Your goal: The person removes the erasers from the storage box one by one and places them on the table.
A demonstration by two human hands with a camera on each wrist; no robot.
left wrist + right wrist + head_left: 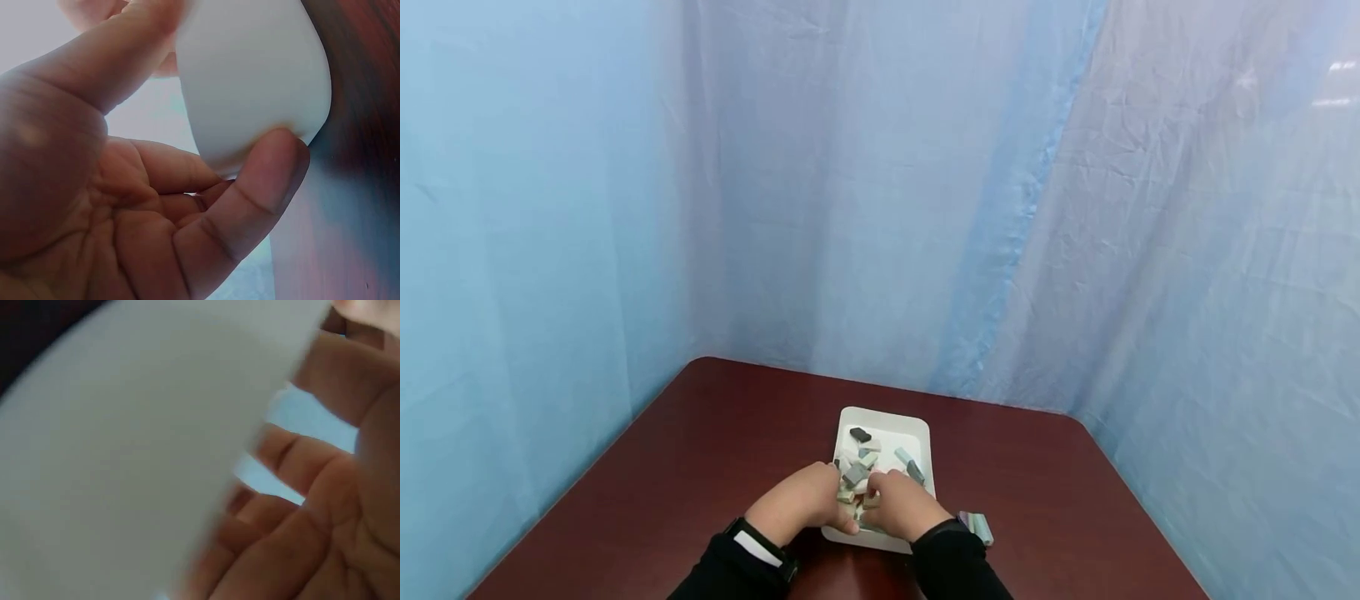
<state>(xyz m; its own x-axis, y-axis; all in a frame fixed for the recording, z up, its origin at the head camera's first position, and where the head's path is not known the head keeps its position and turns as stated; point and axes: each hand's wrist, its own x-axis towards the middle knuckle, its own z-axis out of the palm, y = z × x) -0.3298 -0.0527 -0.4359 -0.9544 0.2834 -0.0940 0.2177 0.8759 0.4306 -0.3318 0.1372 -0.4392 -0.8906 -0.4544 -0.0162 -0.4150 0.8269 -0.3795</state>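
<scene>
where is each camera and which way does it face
Head: worn on the head, facing forward and down at the white rectangular tray; left hand, right hand, black sleeves show.
Left wrist: worn there, facing the tray; left hand shows.
Right wrist: worn there, facing the blurred tray; right hand shows.
Both wrist views share the tray.

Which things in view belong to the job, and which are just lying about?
Likely in the job: left hand, right hand, white tray, small blocks in it, probably the pastel pieces beside it.
Just there: dark red table, blue curtains.
</scene>
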